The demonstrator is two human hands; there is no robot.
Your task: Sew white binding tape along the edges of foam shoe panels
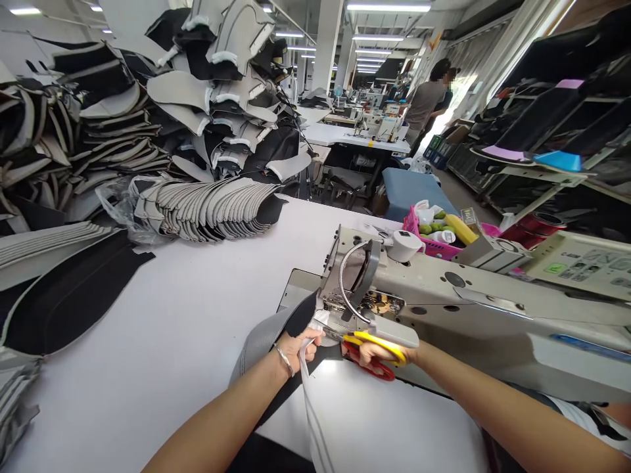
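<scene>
In the head view my left hand [298, 347] is closed on a white strip of tape [310, 401], which hangs down over the table's front edge. A grey and black fabric piece [261, 335] lies beneath that hand, its far end by the needle area of the sewing machine [428, 282]. My right hand [371, 353] grips scissors [379, 348] with one yellow and one red handle. Their blades point left, at the tape close to my left fingers. Whether the blades touch the tape, I cannot tell.
Stacked grey fabric pieces [207, 207] lie on the white table [197, 295], with taller piles behind. A pink basket [438, 246] of fruit and a control box [586, 263] stand beyond the machine. Two people [428, 98] are at the back right.
</scene>
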